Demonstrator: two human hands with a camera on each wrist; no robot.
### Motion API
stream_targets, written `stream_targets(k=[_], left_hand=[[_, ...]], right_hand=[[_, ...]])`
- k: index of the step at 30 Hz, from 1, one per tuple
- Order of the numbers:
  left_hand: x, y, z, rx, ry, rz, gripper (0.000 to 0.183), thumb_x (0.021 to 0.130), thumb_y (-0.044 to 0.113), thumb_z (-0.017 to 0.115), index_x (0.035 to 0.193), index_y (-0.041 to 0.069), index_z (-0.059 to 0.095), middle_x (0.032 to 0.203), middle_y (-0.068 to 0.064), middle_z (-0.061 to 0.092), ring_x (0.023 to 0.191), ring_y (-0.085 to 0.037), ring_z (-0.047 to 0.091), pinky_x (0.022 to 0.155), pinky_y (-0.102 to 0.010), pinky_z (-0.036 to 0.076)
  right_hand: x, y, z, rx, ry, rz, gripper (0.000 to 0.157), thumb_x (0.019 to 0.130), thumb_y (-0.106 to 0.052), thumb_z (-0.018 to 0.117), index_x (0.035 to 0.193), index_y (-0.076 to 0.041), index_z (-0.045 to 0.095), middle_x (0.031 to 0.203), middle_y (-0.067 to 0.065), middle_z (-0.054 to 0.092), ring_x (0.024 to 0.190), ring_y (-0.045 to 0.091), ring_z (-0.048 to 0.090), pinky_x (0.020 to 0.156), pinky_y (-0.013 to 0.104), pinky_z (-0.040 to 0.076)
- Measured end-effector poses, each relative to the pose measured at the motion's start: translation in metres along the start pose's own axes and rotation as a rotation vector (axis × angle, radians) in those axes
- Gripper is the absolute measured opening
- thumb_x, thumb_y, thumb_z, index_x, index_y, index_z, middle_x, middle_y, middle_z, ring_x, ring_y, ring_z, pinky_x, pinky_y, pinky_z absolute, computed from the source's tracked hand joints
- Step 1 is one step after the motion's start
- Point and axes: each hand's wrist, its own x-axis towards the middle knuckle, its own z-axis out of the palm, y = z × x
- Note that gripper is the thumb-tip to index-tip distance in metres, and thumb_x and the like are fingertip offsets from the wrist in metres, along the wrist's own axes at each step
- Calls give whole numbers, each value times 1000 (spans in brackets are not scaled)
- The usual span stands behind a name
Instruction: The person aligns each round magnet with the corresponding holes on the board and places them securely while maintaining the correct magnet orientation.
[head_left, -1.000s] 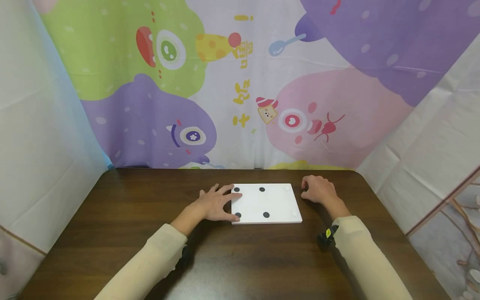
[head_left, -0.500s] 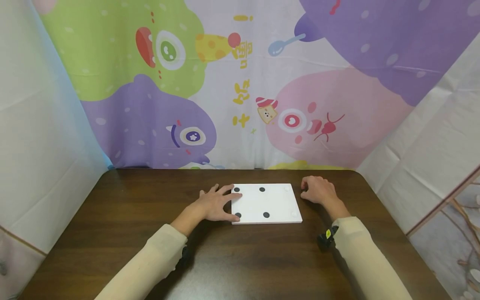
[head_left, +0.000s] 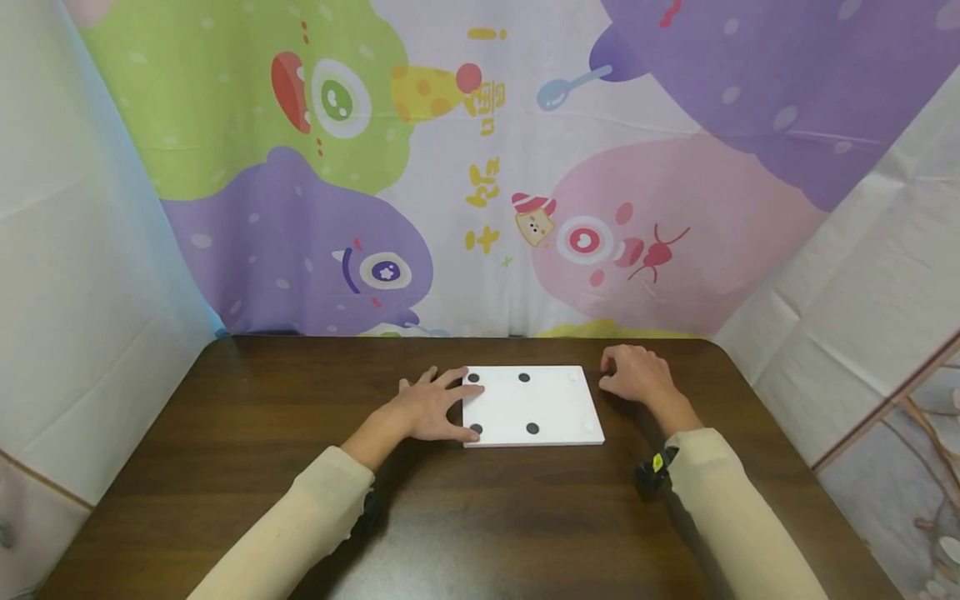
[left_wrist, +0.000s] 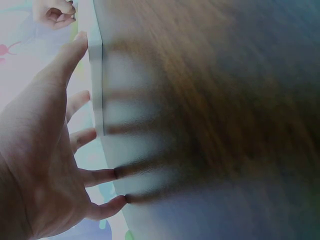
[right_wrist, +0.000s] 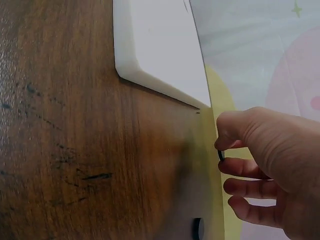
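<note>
A white rectangular board [head_left: 498, 408] lies on the table, with several black discs, such as the black disc [head_left: 532, 428], in its left and middle parts. Two pale round spots, one of them the near round spot [head_left: 587, 426], mark its right side. My left hand [head_left: 427, 410] is spread at the board's left edge, thumb and some fingertips resting on it. Just right of the board, my right hand [head_left: 641, 377] pinches a small black disc [right_wrist: 221, 156] between thumb and index finger. Another black disc [right_wrist: 198, 228] is on the table near that hand; the head view hides it.
The brown wooden table [head_left: 465, 517] ends at the back against a cartoon-printed curtain [head_left: 480, 300]. Pale cloth walls [head_left: 840, 267] stand on both sides. A dark wrist-worn device [head_left: 652, 473] hangs under the right sleeve.
My right hand has shifted very slightly left toward the board. The left hand and the board stay in place.
</note>
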Motion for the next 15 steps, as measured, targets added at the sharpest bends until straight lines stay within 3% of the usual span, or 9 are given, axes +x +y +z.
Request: stream_targets(k=[15], left_hand=[[0,0,0,-12,-3,2,92,98,73,72,175,34,41,191,-5,23,170,-64,25,122,-95,26]], right_hand=[[4,-12,2,8,11,-23,15,93,-24,78,105,-16,80,112,10,83,95,35,75,80,58,61]])
